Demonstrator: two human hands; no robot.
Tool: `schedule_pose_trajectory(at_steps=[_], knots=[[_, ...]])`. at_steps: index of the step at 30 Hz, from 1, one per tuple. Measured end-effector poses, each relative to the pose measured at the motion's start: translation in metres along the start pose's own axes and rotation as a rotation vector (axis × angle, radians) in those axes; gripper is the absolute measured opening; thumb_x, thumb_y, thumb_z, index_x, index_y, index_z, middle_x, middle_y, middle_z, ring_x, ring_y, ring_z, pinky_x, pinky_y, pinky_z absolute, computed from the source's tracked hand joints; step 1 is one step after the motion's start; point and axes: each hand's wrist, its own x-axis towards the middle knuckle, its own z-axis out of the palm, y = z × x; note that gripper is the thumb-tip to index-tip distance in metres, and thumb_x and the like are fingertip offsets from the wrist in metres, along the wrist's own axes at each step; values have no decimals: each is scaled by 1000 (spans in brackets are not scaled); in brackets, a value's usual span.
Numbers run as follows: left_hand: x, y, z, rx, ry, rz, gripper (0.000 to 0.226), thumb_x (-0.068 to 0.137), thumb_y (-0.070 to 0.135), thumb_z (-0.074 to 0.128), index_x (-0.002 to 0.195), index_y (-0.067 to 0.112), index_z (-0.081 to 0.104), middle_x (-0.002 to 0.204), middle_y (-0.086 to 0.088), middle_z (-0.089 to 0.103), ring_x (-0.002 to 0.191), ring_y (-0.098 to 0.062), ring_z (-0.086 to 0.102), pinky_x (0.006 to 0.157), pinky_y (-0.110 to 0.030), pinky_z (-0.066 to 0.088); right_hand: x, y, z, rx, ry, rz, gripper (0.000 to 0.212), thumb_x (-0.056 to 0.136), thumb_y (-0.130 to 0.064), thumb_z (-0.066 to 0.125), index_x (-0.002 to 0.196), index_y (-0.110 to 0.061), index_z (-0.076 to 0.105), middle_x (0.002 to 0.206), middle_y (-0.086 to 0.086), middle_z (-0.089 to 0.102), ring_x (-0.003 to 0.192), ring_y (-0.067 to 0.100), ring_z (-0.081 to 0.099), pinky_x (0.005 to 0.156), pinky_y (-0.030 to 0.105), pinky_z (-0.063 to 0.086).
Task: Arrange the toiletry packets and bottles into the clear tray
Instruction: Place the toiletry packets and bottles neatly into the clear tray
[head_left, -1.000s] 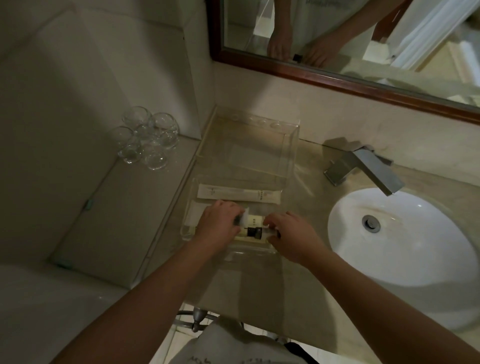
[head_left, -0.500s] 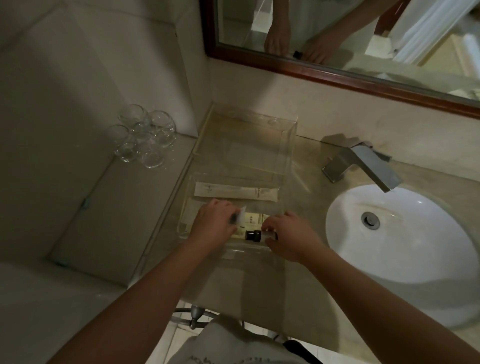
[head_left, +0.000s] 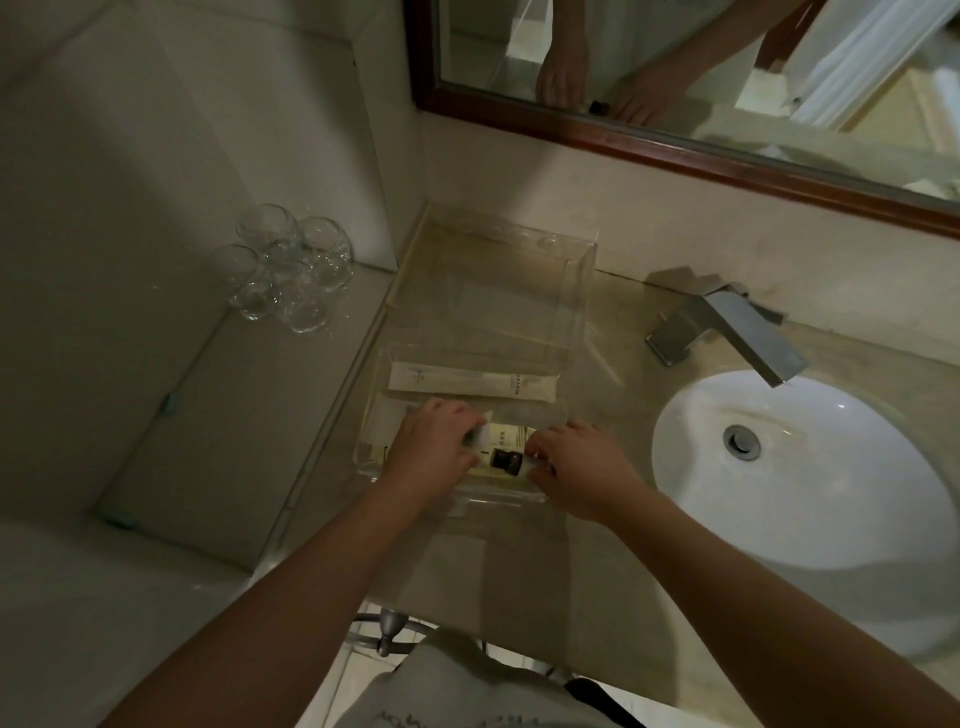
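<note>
A clear tray (head_left: 584, 291) lies on the beige counter against the wall. A long white packet (head_left: 470, 382) lies flat across its near compartment. In front of it, a small bottle with a dark cap (head_left: 506, 460) lies on its side over a pale packet (head_left: 511, 434). My left hand (head_left: 434, 447) grips a small white item at the bottle's left. My right hand (head_left: 576, 460) pinches the bottle's right end. Both hands hide most of what they hold.
Several round glasses (head_left: 288, 273) stand on a lower ledge at the left. A white sink (head_left: 810, 488) with a square metal tap (head_left: 727, 330) sits to the right. A framed mirror (head_left: 675, 67) hangs above.
Both hands stay in the tray's near compartment with only small shifts. The dark-capped bottle sits a little lower and closer to my right hand than before.
</note>
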Motion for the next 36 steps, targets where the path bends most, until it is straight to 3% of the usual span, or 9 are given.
schedule_pose_trajectory(at_steps=[8, 12, 26, 30, 36], knots=[[2, 0, 0, 43, 9, 13, 38, 79, 33, 69, 115, 29, 60, 118, 8, 60, 110, -15, 48, 94, -34, 40, 17, 3, -6, 3, 163, 84, 27, 92, -40, 52, 118, -31, 58, 116, -6, 63, 105, 18, 52, 86, 33, 38], [1, 0, 1, 43, 24, 13, 33, 82, 32, 65, 115, 29, 60, 116, 9, 60, 109, -14, 48, 94, -33, 40, 29, 1, -7, -39, 149, 74, 27, 91, -40, 54, 116, -30, 59, 113, -5, 64, 103, 19, 54, 89, 35, 39], [2, -5, -5, 26, 24, -25, 50, 76, 38, 68, 123, 28, 56, 124, 6, 59, 114, -17, 48, 95, -35, 41, 36, 0, -6, -41, 110, 64, 44, 85, -41, 59, 127, -29, 53, 122, -2, 59, 112, 23, 51, 90, 37, 42], [0, 12, -8, -9, 32, -4, 56, 79, 39, 67, 131, 28, 49, 130, 7, 55, 120, -17, 45, 101, -37, 39, 24, 2, -9, 65, 153, 90, 54, 83, -41, 63, 132, -26, 47, 127, 1, 54, 115, 24, 51, 94, 38, 43], [0, 78, 0, -38, 77, 150, 42, 83, 36, 63, 122, 24, 56, 122, 2, 60, 115, -21, 49, 99, -37, 41, -56, 49, -4, 225, 305, 232, 48, 84, -41, 65, 128, -28, 51, 124, -1, 57, 109, 21, 56, 91, 35, 48]])
